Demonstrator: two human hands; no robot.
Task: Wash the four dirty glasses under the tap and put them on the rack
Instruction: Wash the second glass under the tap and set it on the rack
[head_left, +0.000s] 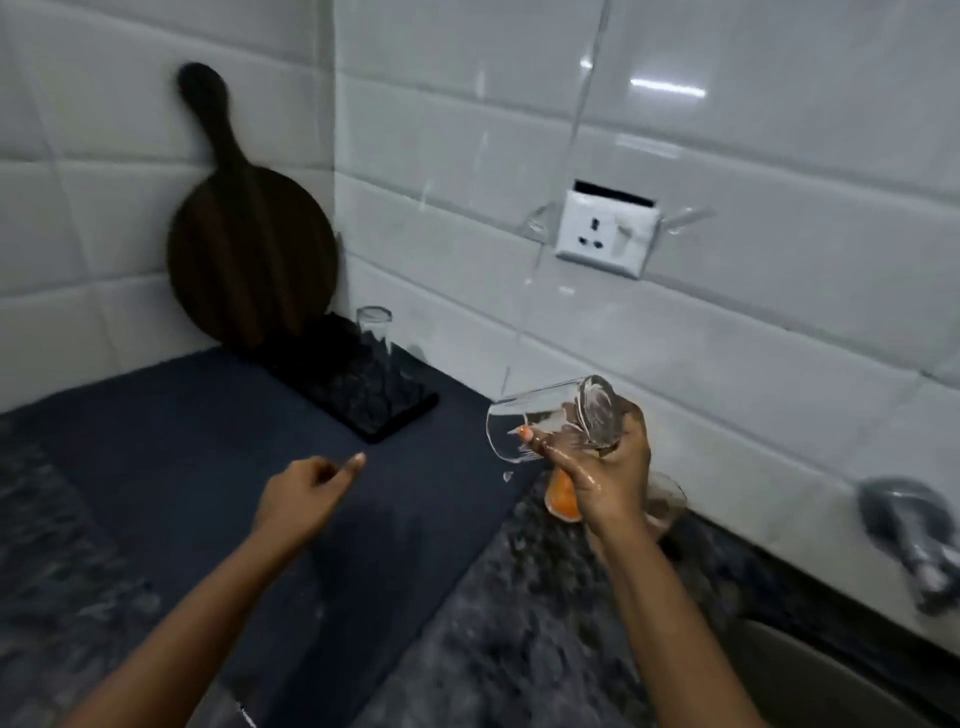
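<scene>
Mat (208, 467) dark on speckled counter (519, 623) | white tile wall (779, 130)

A clear drinking glass (556, 423) is tipped on its side above the counter, mouth pointing left, thick base toward the wall; it looks wet, with a drop below its rim. A second clear glass (374, 330) stands upside down at the far end of the black rack (363, 389), near the wall corner. The rack is a low dark tray with pegs, resting on a dark blue mat. Two more glasses stand by the wall: one holds orange liquid (563, 499), the other a brownish residue (665, 501).
</scene>
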